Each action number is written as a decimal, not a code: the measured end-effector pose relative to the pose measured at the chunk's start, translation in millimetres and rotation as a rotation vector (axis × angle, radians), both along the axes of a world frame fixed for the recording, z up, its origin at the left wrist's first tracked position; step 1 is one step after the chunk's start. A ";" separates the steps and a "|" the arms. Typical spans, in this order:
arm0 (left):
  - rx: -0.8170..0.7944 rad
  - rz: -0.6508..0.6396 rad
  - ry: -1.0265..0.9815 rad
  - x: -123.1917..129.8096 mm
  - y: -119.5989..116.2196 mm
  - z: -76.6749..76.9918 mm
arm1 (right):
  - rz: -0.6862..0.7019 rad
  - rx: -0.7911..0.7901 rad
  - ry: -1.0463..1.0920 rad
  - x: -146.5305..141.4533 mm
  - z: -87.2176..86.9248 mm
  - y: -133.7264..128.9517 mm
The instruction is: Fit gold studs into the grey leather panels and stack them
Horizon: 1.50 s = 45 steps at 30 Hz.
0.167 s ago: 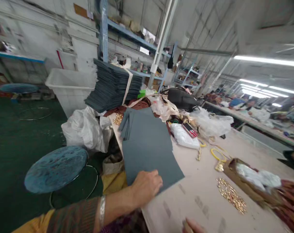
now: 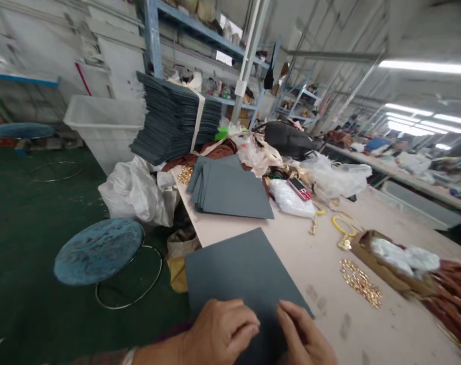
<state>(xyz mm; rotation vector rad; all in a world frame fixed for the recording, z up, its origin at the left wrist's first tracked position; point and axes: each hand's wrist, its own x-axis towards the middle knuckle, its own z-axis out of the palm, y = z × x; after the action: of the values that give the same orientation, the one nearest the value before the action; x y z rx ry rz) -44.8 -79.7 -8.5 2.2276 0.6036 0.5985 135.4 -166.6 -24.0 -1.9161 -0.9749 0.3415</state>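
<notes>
A dark grey-blue sheet [image 2: 238,263] lies at the near edge of the pale table [image 2: 291,253], apart from a small stack of similar sheets [image 2: 234,190] farther back. Over the sheet's lower left part is my left hand [image 2: 225,329], its fingers curled together; whether they pinch anything is hidden. My right hand [image 2: 304,332] rests at the sheet's lower right, fingers bent and close together, and what they may hold does not show. A tall strapped pile of dark sheets [image 2: 177,119] stands behind the small stack.
Gold chain pieces [image 2: 361,284] and a brown box [image 2: 390,274] lie on the right. A phone [image 2: 299,189] rests beside plastic bags [image 2: 333,175]. To the left are a blue stool [image 2: 101,251] and a white bin [image 2: 105,121].
The near sheet now lies separate from the stack, closer to me. My left hand has moved nearer with it, and my right hand has come up onto the sheet from the bottom edge.
</notes>
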 end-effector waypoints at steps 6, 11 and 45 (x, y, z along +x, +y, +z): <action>-0.683 0.392 -0.100 -67.7 -13.4 -27.6 | 0.158 -0.117 -0.095 -10.0 10.8 21.1; -1.142 0.472 -0.180 -82.5 -16.7 -60.0 | 0.116 -0.164 0.017 -4.2 11.7 20.9; -0.804 -0.101 -0.330 -26.5 14.4 -3.6 | 0.372 -0.245 0.126 -12.6 9.9 35.6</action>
<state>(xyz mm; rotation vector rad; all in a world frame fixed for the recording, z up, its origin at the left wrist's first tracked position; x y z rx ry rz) -71.3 -65.3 -12.1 1.3618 0.4465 0.5307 122.8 -131.0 -14.2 -1.8943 -1.2511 0.8202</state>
